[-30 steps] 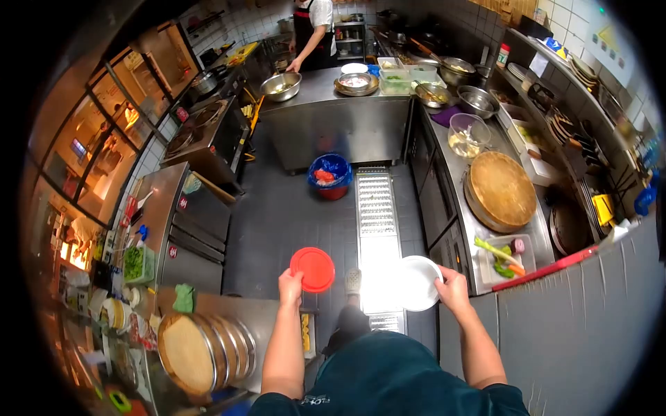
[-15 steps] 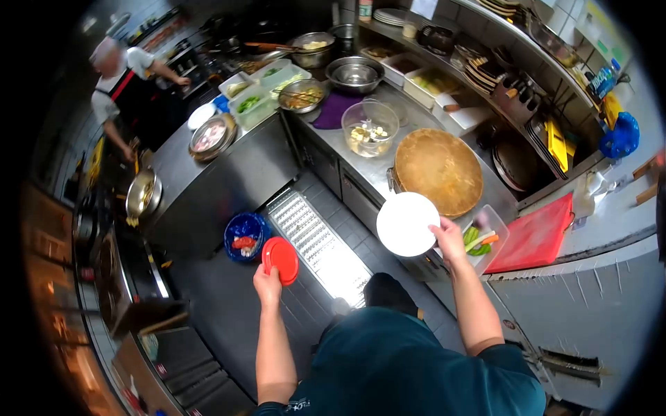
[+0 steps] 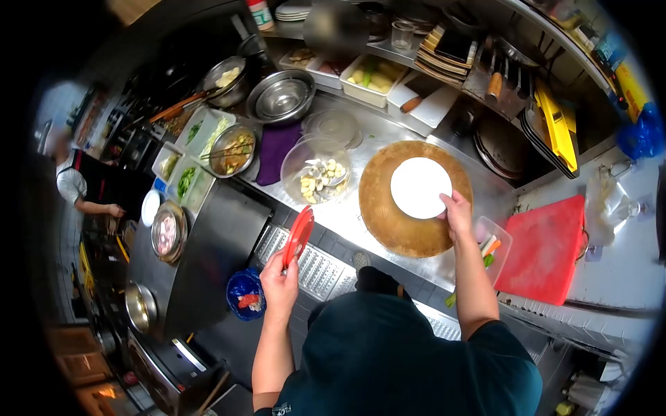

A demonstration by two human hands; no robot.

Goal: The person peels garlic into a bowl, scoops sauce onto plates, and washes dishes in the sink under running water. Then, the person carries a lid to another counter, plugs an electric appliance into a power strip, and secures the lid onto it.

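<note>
The left hand (image 3: 279, 281) pinches the lower rim of a red disc (image 3: 299, 236) between thumb and fingers. The disc rises above the hand, beyond the fingertips, and is tilted so steeply that it shows almost edge-on. The right hand (image 3: 456, 213) grips a round white dish (image 3: 420, 187) by its right-hand rim, with the thumb lying on the edge and the other fingers partly hidden beneath. The dish reaches out to the left of this hand and slightly above it, over a round wooden block (image 3: 378, 215) — whether it touches the wood, I cannot tell.

The block sits on a metal counter (image 3: 392, 132). Just left of it is a clear bowl (image 3: 292, 166) with pale pieces inside, and a purple cloth (image 3: 276, 154) lies beside that bowl. Near the right forearm, a clear container (image 3: 504, 244) holds green and orange vegetables; a red board (image 3: 544, 249) lies to its right. Below the counters, left of the left hand, stands a bin with a blue liner (image 3: 237, 290). A person in a dark apron (image 3: 97, 182) stands at the far left — well apart from both hands.
</note>
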